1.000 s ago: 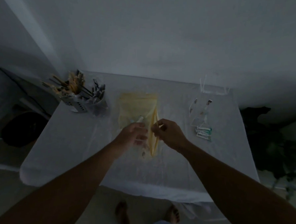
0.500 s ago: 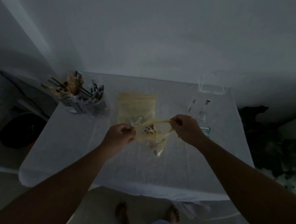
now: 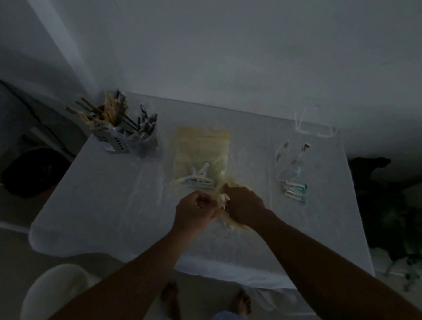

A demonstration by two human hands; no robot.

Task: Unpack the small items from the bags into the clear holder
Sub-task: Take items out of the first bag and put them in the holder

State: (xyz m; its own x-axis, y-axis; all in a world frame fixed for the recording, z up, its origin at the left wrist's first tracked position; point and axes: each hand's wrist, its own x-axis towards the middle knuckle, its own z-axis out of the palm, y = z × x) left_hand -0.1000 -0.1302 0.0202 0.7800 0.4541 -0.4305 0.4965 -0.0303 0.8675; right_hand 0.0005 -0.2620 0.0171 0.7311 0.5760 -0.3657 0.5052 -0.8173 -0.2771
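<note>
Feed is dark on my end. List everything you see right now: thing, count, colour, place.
yellowish bag: one, crumpled, held between both hands
second yellowish bag: one, flat mid-table, small items inside
clear holder: one, transparent, far right corner
small items: a loose cluster, white and teal, right side
utensil cups: two, far left corner, holding sticks
table: one, white cover
left hand: gripping bag
right hand: gripping bag
</note>
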